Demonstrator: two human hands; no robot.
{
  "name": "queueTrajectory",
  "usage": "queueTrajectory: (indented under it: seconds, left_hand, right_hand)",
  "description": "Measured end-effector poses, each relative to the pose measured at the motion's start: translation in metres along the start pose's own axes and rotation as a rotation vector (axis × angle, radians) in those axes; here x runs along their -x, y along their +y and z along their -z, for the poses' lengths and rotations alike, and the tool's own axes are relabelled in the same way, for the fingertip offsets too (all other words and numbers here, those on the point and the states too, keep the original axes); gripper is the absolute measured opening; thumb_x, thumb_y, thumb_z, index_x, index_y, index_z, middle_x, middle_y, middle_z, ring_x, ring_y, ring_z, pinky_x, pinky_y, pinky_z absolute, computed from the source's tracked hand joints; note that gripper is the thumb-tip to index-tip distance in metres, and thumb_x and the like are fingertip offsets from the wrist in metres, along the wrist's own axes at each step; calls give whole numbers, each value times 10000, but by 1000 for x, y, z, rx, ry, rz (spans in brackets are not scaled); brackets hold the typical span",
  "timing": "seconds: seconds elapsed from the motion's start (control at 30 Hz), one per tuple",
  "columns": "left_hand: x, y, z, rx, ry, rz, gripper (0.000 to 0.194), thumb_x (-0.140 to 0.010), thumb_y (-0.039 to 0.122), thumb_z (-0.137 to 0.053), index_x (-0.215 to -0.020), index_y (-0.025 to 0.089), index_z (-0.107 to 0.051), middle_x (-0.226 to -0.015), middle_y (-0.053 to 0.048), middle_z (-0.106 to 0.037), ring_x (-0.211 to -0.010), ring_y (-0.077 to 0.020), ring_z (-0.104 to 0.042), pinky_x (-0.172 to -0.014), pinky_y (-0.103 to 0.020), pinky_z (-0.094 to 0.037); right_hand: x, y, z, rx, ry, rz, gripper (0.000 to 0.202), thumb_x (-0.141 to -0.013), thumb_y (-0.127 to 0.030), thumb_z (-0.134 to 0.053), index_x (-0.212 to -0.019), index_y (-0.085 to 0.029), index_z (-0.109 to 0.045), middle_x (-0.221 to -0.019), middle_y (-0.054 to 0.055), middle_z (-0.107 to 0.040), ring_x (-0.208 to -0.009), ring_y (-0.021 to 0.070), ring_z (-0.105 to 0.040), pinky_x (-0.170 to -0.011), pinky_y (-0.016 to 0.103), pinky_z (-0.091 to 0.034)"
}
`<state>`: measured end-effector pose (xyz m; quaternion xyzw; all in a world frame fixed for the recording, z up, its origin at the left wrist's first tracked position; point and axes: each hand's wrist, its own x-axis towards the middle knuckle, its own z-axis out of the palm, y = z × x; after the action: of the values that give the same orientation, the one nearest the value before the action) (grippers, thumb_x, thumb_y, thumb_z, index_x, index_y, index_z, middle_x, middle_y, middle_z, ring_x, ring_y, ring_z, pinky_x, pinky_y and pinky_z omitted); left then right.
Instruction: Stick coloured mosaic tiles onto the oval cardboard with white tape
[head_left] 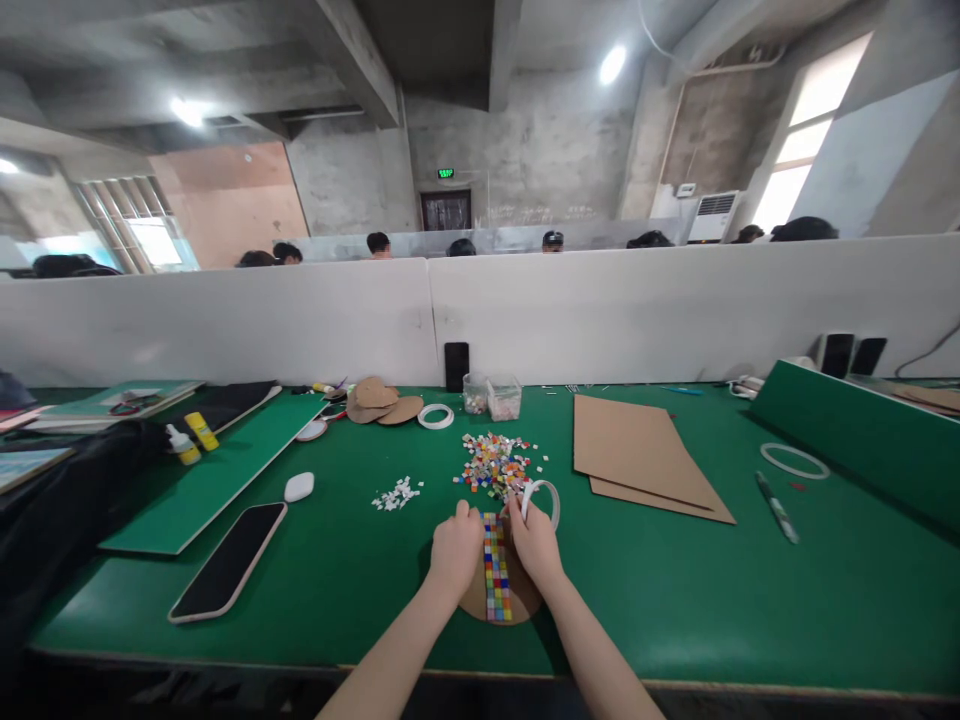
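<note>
A round cardboard disc (525, 597) lies near the table's front edge, bearing a narrow upright strip of coloured mosaic tiles (496, 580). My left hand (456, 545) is closed over the disc's left side, its fingertips bunched beside the strip's upper end; what they pinch, if anything, is hidden. On the other side, my right hand (537, 545) grips a roll of white tape (553, 500), with its fingertips close to the top of the strip. A loose heap of coloured tiles (495, 462) spreads just beyond both hands. Left of it lies a small pile of white scraps (396, 494).
Cardboard sheets (637, 445) lie to the right, with a marker (777, 508) and a white ring (795, 460) farther over. A phone (229, 562) and a white case (299, 487) are at left. Clear tubs (504, 400) and cardboard discs (373, 398) stand near the white partition (570, 320).
</note>
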<state>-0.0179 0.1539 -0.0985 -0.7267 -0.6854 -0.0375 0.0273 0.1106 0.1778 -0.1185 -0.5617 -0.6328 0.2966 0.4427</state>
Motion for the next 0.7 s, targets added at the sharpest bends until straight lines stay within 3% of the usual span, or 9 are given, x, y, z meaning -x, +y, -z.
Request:
queueTrajectory:
  seconds: [0.13, 0.27, 0.5, 0.7]
  left_hand:
    - [-2, -2, 0, -7, -5, -39, 267, -824, 43, -355, -898, 125, -597, -906, -88, -529, -684, -160, -628, -564, -243, -467]
    - [0, -5, -3, 9, 24, -62, 276, -878, 134, -319, -874, 139, -595, -887, -77, -537, -687, -162, -622, -544, -233, -453]
    - [-1, -5, -7, 69, 56, -83, 242, -856, 129, -357, -818, 146, -596, -850, -59, -550, -660, -149, -599, -507, -218, -379]
    - [1, -10, -6, 199, 125, -73, 310, -891, 194, -310, -684, 160, -538, -763, -24, -515, -560, -106, -535, -462, -222, -284]
  right_hand:
    - [1, -3, 1, -13, 16, 12, 435, -883, -471, -295, -676, -205, -569, -599, 66, -652, -569, 241, -635, -499, 273, -427]
    - [2, -3, 0, -25, 66, 28, 445, -880, -482, -293, -680, -204, -577, -551, 52, -626, -524, 231, -615, -480, 277, -430]
    - [-5, 1, 3, 6, 223, 33, 444, -898, -418, -249, -1068, -136, -546, -654, 63, -636, -576, 220, -606, -531, 299, -448]
    - [-14, 4, 7, 126, 227, 55, 465, -796, -344, -465, -1212, -137, -467, -865, 96, -612, -735, 246, -605, -636, 328, -461]
